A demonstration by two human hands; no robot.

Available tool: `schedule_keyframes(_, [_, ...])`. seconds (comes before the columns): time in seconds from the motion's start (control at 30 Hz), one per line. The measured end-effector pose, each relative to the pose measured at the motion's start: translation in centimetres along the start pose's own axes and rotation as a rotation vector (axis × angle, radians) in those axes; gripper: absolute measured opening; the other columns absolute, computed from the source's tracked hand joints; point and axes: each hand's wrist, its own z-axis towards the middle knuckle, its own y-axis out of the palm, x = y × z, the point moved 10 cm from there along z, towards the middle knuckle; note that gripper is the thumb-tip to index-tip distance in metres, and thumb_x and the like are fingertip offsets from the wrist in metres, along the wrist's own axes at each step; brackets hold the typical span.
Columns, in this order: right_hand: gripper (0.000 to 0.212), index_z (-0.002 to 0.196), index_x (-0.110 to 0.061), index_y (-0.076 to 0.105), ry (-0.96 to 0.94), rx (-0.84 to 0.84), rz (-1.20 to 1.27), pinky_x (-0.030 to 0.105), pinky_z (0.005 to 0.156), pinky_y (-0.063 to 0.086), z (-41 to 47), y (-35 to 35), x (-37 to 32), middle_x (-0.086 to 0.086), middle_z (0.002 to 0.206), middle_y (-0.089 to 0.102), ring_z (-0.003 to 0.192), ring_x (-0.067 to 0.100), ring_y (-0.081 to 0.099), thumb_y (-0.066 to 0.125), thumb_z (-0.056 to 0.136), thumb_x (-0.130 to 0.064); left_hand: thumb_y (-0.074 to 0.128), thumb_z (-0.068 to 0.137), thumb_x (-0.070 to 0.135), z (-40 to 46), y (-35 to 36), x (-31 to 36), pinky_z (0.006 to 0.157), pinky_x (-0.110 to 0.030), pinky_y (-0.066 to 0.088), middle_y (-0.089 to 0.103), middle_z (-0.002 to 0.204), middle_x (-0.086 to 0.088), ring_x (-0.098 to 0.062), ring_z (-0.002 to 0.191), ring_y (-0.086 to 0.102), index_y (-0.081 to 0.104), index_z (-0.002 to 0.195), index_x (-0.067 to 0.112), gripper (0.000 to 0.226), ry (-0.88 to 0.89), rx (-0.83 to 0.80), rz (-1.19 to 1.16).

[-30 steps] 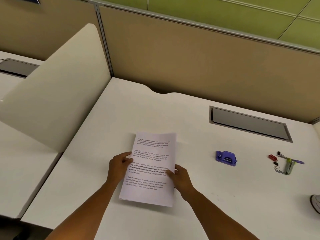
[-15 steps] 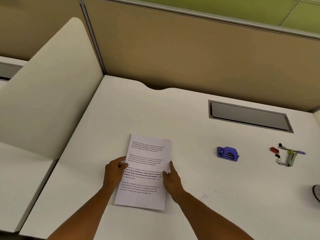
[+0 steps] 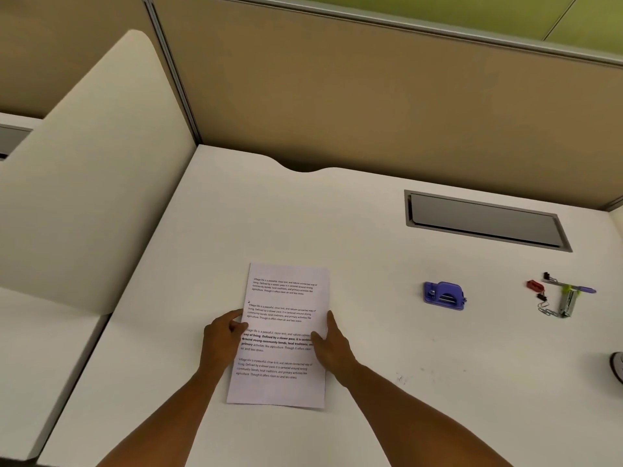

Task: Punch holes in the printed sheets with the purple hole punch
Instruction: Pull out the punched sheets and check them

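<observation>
Squaring the white printed sheets (image 3: pixel 281 335): left hand (image 3: pixel 220 335) pinches one edge, right hand (image 3: pixel 332 345) flat against the other (small purple plastic hole punch (image 3: pixel 444 295) untouched). Misaligned sheets would punch unevenly.

Flat printed sheets (image 3: pixel 285 318) (purple hole punch (image 3: pixel 444 295) apart)
</observation>
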Motion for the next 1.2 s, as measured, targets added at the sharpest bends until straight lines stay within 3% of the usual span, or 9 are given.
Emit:
schedule_keyframes(0.13, [0.074,0.159,-0.025,0.002,0.02,-0.013,-0.026,0.039,0.114,0.034,0.3,0.1,0.0,0.011,0.155,0.04,0.14,0.032,0.043,0.049,0.102,-0.031,0.065,0.093,0.012,0.0,0.1,0.0,0.08,-0.031,0.056,0.074,0.093,-0.011,-0.018,0.076,0.066,0.064,0.128,0.008,0.035,0.0,-0.001,0.004])
schedule_keyframes(0.23, [0.075,0.159,-0.024,0.003,0.027,-0.025,-0.028,0.039,0.114,0.034,0.4,0.0,0.0,0.01,0.156,0.039,0.14,0.031,0.042,0.05,0.101,-0.031,0.066,0.093,0.013,0.0,0.1,0.2,0.072,-0.02,0.053,0.071,0.086,-0.005,-0.012,0.07,0.065,0.064,0.126,0.008,0.034,0.01,0.002,-0.006])
schedule_keyframes(0.43, [0.074,0.159,-0.026,0.009,0.018,-0.042,0.004,0.043,0.115,0.038,0.5,-0.3,0.1,0.008,0.155,0.041,0.139,0.029,0.044,0.052,0.099,-0.028,0.066,0.092,0.014,0.3,-0.1,0.3,0.068,-0.016,0.049,0.071,0.093,-0.004,-0.013,0.075,0.065,0.066,0.12,0.009,0.028,0.016,0.015,0.002])
schedule_keyframes(0.7, [0.068,0.155,-0.028,0.022,0.01,-0.031,0.016,0.045,0.097,0.055,0.9,-1.1,-0.1,0.01,0.127,0.064,0.11,0.026,0.065,0.054,0.096,-0.022,0.068,0.091,0.013,0.8,-0.2,0.6,0.074,-0.025,0.053,0.067,0.093,-0.005,-0.02,0.082,0.065,0.066,0.115,0.007,0.025,0.023,0.042,0.048])
schedule_keyframes(0.9, [0.074,0.157,-0.027,0.012,0.018,-0.024,0.042,0.046,0.101,0.052,0.8,-1.2,0.0,0.013,0.132,0.061,0.117,0.03,0.062,0.054,0.096,-0.022,0.069,0.09,0.011,0.6,0.1,0.8,0.084,-0.04,0.059,0.068,0.099,-0.01,-0.026,0.086,0.068,0.064,0.118,0.006,0.028,0.006,0.04,0.054])
schedule_keyframes(1.03, [0.078,0.159,-0.024,0.003,-0.034,-0.049,-0.028,0.045,0.108,0.046,0.7,-1.0,-0.2,0.014,0.144,0.053,0.129,0.031,0.055,0.053,0.099,-0.024,0.068,0.09,0.012,0.5,0.2,1.1,0.08,-0.034,0.057,0.065,0.096,-0.007,-0.023,0.085,0.066,0.065,0.119,0.006,0.03,0.025,0.03,0.069])
schedule_keyframes(1.2, [0.083,0.159,-0.023,-0.005,-0.095,-0.042,-0.211,0.038,0.102,0.05,1.2,-1.2,-0.8,0.017,0.13,0.061,0.115,0.031,0.063,0.053,0.099,-0.028,0.07,0.089,0.012,0.4,0.2,1.1,0.084,-0.035,0.058,0.067,0.099,-0.01,-0.023,0.086,0.066,0.064,0.123,0.005,0.035,0.018,0.03,0.078])
